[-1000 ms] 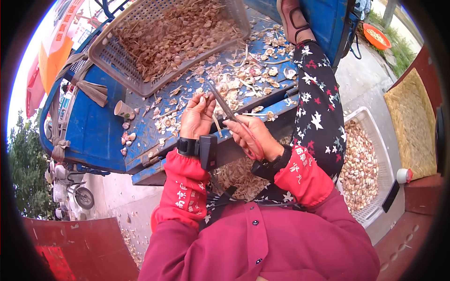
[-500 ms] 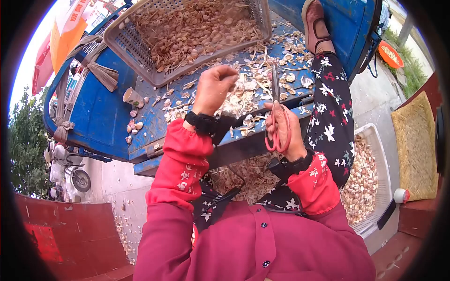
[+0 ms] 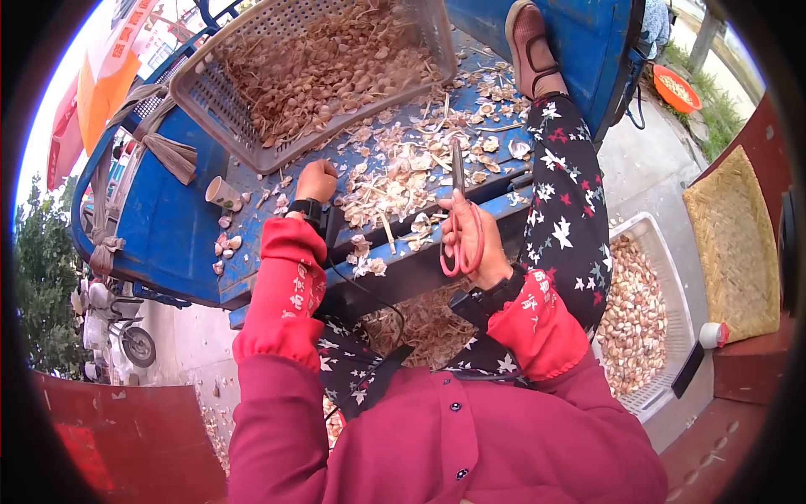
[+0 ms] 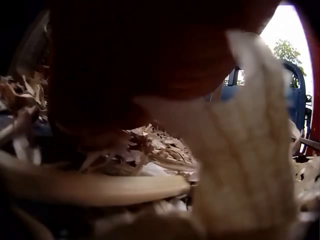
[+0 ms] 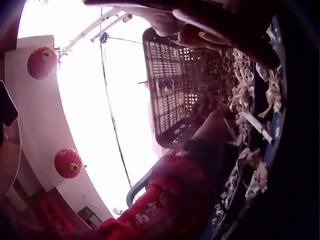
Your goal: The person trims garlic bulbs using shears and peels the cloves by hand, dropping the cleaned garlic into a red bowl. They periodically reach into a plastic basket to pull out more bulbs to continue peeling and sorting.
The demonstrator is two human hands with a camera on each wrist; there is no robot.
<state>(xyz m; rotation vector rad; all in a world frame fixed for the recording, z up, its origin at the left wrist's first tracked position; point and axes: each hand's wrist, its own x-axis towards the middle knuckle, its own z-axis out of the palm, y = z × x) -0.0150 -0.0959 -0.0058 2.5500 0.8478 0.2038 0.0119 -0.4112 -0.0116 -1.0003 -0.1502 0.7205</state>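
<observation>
My right hand holds a pair of red-handled scissors, blades pointing away over the bed's near edge. In the right wrist view, part of the scissors crosses the top. My left hand is low over the blue truck bed, at the left side of a heap of garlic skins. Its fingers are mostly hidden and I cannot tell how they are bent. Close to the left wrist camera stand a papery garlic skin and a cut stalk.
A crate of unpeeled garlic stands at the bed's back. A paper cup and several garlic cloves lie left. On the ground at right is a white basket of garlic cloves. My foot rests on the bed.
The hands have parted: the left moved left and down to the bed beside the skins; the right still holds the scissors, now pointing upright in view. Some skins have shifted to the near edge.
</observation>
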